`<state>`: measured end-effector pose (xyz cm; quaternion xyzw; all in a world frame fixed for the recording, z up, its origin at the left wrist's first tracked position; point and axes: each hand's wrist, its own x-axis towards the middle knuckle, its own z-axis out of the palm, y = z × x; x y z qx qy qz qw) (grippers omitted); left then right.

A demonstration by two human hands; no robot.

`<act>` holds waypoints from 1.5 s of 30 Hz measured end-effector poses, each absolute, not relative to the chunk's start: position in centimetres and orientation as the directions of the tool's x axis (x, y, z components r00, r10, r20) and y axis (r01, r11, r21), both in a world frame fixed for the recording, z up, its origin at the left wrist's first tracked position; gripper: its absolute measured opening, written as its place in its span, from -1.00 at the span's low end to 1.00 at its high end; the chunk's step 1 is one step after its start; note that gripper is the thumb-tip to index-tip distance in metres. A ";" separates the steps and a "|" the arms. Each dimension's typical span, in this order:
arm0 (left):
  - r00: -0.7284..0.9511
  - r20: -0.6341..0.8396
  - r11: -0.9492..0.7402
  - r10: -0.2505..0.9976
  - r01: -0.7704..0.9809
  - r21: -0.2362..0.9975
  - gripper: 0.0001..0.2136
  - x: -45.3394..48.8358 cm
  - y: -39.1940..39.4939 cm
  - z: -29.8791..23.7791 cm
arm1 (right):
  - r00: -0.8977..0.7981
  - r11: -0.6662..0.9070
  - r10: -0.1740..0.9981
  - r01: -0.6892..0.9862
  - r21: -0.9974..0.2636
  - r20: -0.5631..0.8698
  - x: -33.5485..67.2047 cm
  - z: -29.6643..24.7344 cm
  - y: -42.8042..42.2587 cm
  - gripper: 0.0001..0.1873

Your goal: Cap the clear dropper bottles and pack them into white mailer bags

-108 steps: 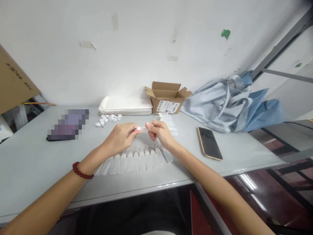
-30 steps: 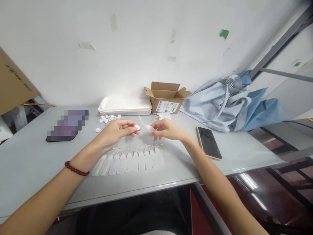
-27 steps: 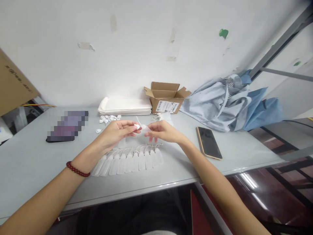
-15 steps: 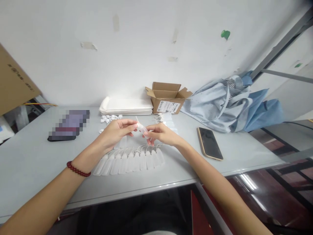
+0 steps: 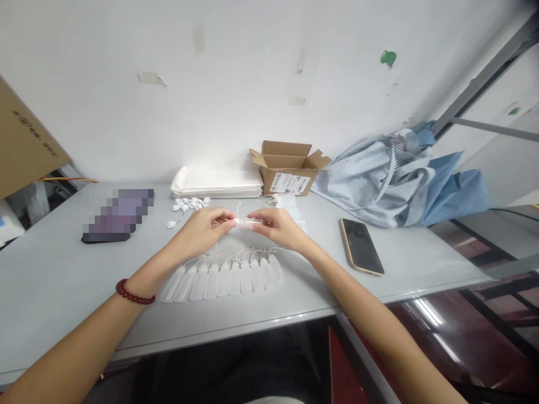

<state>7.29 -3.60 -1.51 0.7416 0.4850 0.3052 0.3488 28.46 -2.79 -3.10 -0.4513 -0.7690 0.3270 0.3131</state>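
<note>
Both hands are raised just above the grey table (image 5: pixel 54 292). My left hand (image 5: pixel 201 230) pinches a small white cap (image 5: pixel 236 222) at its fingertips. My right hand (image 5: pixel 275 226) pinches a thin clear tag (image 5: pixel 252 223) whose end meets the cap; a fine white string rises from the join. Below the hands lies a row of several clear tags with strings (image 5: pixel 225 276). A small heap of white caps (image 5: pixel 189 204) sits behind my left hand. More loose clear tags (image 5: pixel 290 203) lie behind my right hand.
An open cardboard box (image 5: pixel 288 166) and a stack of white trays (image 5: pixel 217 182) stand at the wall. A phone (image 5: pixel 361 246) lies face up at the right. Blue cloth (image 5: pixel 400 177) is heaped at the back right. A dark blurred object (image 5: pixel 118 216) lies at the left.
The hands have come together: the tag in my right hand now lies level with its end at the cap in my left. The row on the table has not changed in the last second.
</note>
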 end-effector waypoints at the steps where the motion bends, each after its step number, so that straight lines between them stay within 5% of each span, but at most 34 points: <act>1: 0.349 0.118 -0.293 0.929 0.504 0.812 -0.75 7.3 -3.6 -1.6 | -0.371 0.379 0.906 0.498 -0.780 0.203 28.4 -3.2 -2.7 -0.70; 8: 0.376 0.146 -0.317 0.915 0.445 0.837 -0.76 7.5 -3.6 -1.6 | -0.388 0.226 0.916 0.301 -0.926 0.098 28.4 -2.5 -3.0 -0.76; 16: 0.288 0.231 -0.321 0.929 0.322 0.891 -0.80 7.9 -4.1 -1.5 | -0.420 -0.076 0.903 0.064 -0.995 -0.096 28.0 -2.9 -2.8 -0.55; 29: 0.376 -0.066 -0.042 0.924 0.273 0.961 -0.64 7.5 -3.5 -1.9 | -0.356 0.152 0.930 0.133 -0.979 0.096 27.7 -3.1 -3.3 -0.49; 38: 0.353 0.210 -0.348 0.912 0.394 0.851 -0.79 7.8 -4.2 -1.3 | -0.347 0.044 0.938 0.136 -0.990 -0.007 27.6 -2.7 -3.5 -0.46; 45: 0.380 0.065 -0.216 0.923 0.369 0.904 -0.63 7.5 -3.6 -1.9 | -0.357 0.066 0.933 0.068 -0.995 0.037 27.8 -2.9 -3.2 -0.46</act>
